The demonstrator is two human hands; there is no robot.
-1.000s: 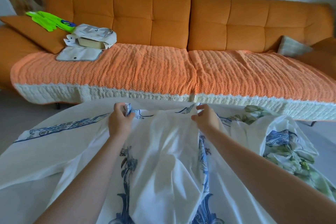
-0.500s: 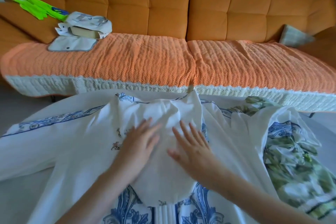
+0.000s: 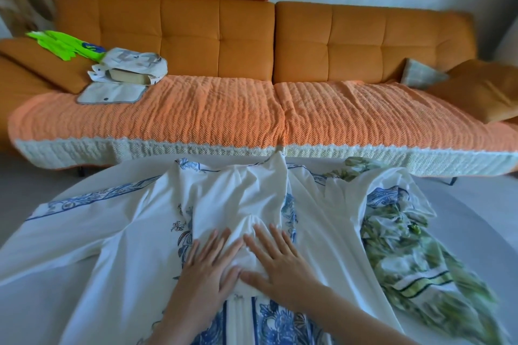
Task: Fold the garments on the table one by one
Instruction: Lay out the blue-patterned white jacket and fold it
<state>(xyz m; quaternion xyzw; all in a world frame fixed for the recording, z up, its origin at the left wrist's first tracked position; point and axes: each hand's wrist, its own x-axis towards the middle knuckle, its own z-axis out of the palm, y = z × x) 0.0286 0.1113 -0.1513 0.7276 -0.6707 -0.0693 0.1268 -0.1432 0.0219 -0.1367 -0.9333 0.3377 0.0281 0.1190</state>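
Smoothing shirt [image 3: 238,199] fold at 6 o'clock with flat, empty left hand [image 3: 207,269] and right hand [image 3: 280,263]; next, probably pinching sleeve [image 3: 84,213] at 9 o'clock.

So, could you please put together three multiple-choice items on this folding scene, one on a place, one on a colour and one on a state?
1. Where does the green-patterned garment lie, relative to the white garment?
A. To the person's right of it
B. To the person's left of it
C. On the floor

2. What colour is the sofa?
A. Grey
B. Orange
C. Blue

3. How do the left hand and the right hand lie?
A. Flat on the white garment, fingers straight
B. Pinching its collar
C. Lifted clear of it

Answers:
1 A: the green print shows beside the white cloth on the right of the view.
2 B: its backrest and cushions are orange.
3 A: both palms press on the cloth, side by side, with nothing pinched.
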